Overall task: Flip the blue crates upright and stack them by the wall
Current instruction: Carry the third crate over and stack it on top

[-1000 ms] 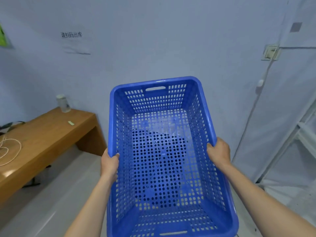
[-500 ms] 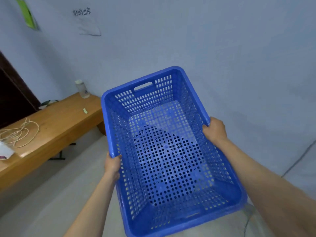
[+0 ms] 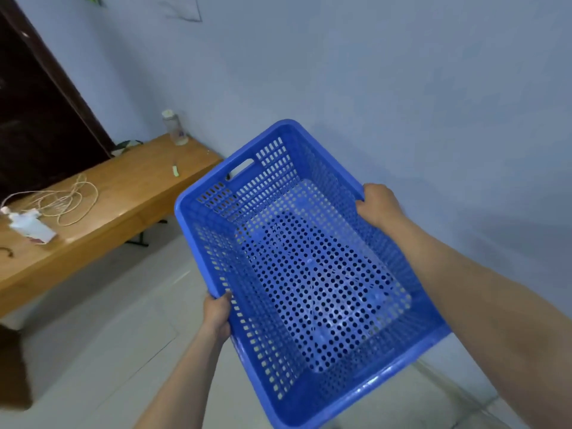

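1. Pale blue wall (image 3: 402, 88) fills the background; against it, the left hand (image 3: 218, 315) has its fingers curled round one long rim of the blue crate (image 3: 309, 274), and the right hand (image 3: 379, 205) clasps the opposite rim.
2. That crate is open side up and carried in the air, tilted, above the grey floor (image 3: 108, 351) and near the wall.
3. Judged from this, the flip of this crate is done; setting it down by the wall is left. No stack or other crate shows.
4. Room to move: bare floor lies below and to the left. The wooden desk (image 3: 123, 193), carrying a bottle (image 3: 175, 126) and a coiled cord (image 3: 66, 199), stands just beyond the crate's far-left corner, so its edge deserves care.
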{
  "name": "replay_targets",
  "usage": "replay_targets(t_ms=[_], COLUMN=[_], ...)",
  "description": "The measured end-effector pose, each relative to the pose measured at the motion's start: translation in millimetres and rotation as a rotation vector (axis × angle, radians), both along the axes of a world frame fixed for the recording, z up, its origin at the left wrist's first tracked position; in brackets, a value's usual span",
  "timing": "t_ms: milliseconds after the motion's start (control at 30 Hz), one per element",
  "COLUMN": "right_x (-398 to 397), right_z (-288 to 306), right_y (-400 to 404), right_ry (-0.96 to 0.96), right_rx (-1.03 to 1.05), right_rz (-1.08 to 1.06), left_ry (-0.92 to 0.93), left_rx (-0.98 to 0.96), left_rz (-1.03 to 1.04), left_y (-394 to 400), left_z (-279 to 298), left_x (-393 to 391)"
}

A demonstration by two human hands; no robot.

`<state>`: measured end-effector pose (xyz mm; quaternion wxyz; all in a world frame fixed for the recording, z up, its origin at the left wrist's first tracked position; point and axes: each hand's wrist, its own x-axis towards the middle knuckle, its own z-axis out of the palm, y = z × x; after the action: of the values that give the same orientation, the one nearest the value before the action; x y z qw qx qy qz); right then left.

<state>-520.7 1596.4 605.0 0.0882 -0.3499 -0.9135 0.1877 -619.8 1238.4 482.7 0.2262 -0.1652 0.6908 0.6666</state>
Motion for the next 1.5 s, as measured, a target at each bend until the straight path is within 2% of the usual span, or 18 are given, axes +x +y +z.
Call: replay_targets(t_ms=[233, 433, 600, 900, 1300, 1500], right_x=[-62, -107, -138, -171, -189, -181], right_z=[5, -3, -25, -71, -103, -91], right_y=[-2, 3, 10, 37, 54, 59], right_ry=[-0.096, -0.148, -0.155, -0.186, -0.181, -0.335], right_rx=[0.135, 0.231, 0.199, 0.181, 0.176, 0.075], right_rz=[0.074, 0.007, -0.080, -0.081, -0.133, -0.036], left_ry=[-0.097, -0.133, -0.146, -0.258, -0.249, -0.207], left_rx=[0.056, 0.073, 0.055, 0.012, -0.021, -0.084], left_rz=[0.102, 0.204, 0.262, 0.297, 0.353, 0.384], left_y=[2, 18, 40, 75, 91, 107], left_z=[-12, -19, -29, -59, -65, -65], left_x=[-26, -44, -45, -42, -38, -46])
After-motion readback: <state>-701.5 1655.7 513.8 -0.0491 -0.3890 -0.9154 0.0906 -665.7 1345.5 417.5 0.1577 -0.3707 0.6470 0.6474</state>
